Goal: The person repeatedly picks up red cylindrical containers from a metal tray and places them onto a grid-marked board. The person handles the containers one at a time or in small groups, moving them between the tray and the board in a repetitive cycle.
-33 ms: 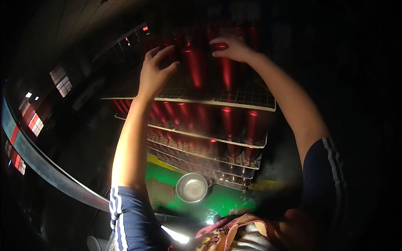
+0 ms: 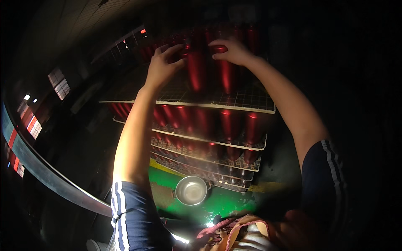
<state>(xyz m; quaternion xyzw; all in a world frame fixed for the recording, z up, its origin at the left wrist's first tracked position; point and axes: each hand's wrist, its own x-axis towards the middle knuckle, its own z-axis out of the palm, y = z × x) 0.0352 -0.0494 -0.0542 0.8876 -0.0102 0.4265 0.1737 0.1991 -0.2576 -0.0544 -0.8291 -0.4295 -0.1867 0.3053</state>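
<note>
Two glossy red bottles stand upright near the front of the rack's top shelf [image 2: 251, 100]. My left hand [image 2: 163, 69] is open beside the left bottle [image 2: 196, 73], thumb and fingers apart, fingertips close to its neck; contact cannot be made out. Curled round the upper part of the right bottle [image 2: 226, 77], my right hand [image 2: 234, 52] has its thumb in front and fingers behind, with the bottle's red shoulder showing between them. Its base appears to rest on the shelf.
Lower shelves hold rows of red bottles [image 2: 228, 125]. More bottles stand behind in the dark. A round metal pot [image 2: 191, 190] with side handles sits on the green floor [image 2: 226, 203]. A long curved metal rail [image 2: 54, 175] runs along the left.
My left hand has moved right and closer to the left bottle's neck. My right hand stays around the right bottle, nearly unmoved.
</note>
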